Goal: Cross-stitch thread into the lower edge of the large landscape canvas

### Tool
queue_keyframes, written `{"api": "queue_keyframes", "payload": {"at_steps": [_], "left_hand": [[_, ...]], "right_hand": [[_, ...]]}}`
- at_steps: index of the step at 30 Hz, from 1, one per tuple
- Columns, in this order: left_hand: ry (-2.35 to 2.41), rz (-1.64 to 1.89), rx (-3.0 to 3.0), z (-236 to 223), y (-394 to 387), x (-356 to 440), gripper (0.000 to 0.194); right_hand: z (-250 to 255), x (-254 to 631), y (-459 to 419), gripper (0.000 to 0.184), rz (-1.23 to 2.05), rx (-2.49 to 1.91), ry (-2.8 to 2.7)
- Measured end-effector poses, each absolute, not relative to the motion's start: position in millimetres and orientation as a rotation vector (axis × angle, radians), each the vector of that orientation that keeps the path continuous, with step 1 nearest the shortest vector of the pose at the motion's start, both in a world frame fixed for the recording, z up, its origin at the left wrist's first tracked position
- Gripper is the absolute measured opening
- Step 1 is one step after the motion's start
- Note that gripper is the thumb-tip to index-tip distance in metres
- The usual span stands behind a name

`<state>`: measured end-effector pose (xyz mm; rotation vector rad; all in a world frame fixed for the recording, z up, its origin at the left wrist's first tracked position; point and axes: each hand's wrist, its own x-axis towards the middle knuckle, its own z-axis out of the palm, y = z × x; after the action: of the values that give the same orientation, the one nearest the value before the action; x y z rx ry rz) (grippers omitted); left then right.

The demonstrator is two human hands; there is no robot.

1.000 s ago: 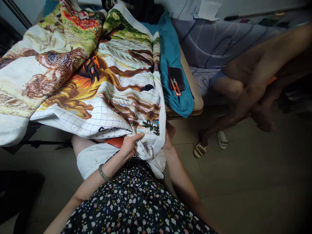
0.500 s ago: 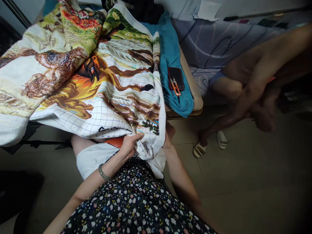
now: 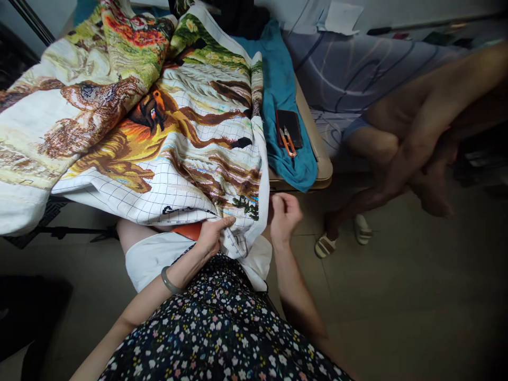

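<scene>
A large cross-stitch cloth (image 3: 159, 132) with horses and a grid pattern lies over my lap and a stand. My left hand (image 3: 210, 238) pinches its lower edge, thumb on top. My right hand (image 3: 283, 214) is out from behind the cloth's right edge, its fingers curled in a pinch; what they hold is too small to make out.
A teal towel (image 3: 286, 159) covers a small table (image 3: 323, 169), with a dark phone (image 3: 291, 127) and orange snips (image 3: 288, 143) on it. Another person sits at the right, arm (image 3: 416, 127) and sandalled feet (image 3: 343, 235) on the tiled floor.
My right hand has come out from behind the cloth's edge and moved right and up, fingers pinched. My left hand has kept its grip.
</scene>
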<state>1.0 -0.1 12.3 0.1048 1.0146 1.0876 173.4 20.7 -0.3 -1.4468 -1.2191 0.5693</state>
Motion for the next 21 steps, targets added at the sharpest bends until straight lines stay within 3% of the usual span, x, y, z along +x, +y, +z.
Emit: {"api": "queue_keyframes", "payload": {"at_steps": [3, 7, 14, 17, 21], "left_hand": [[1.002, 1.084, 0.123, 8.3, -0.3, 1.6, 0.041], [1.015, 1.109, 0.153, 5.5, -0.9, 0.6, 0.037], [1.0, 1.084, 0.167, 8.6, -0.4, -2.5, 0.039], [0.997, 1.093, 0.15, 8.1, -0.2, -1.7, 0.041], [0.993, 1.082, 0.139, 9.2, -0.1, -1.3, 0.041]], "right_hand": [[24.0, 167.2, 7.6, 0.017, 0.251, -1.367, -1.547], [31.8, 143.6, 2.6, 0.016, 0.343, -1.212, -2.055], [40.9, 139.9, 6.2, 0.032, 1.112, -1.097, -1.138], [55.2, 151.9, 6.6, 0.04, 1.107, -0.97, -1.023], [48.8, 157.5, 2.0, 0.033, 1.076, -1.079, -1.188]]}}
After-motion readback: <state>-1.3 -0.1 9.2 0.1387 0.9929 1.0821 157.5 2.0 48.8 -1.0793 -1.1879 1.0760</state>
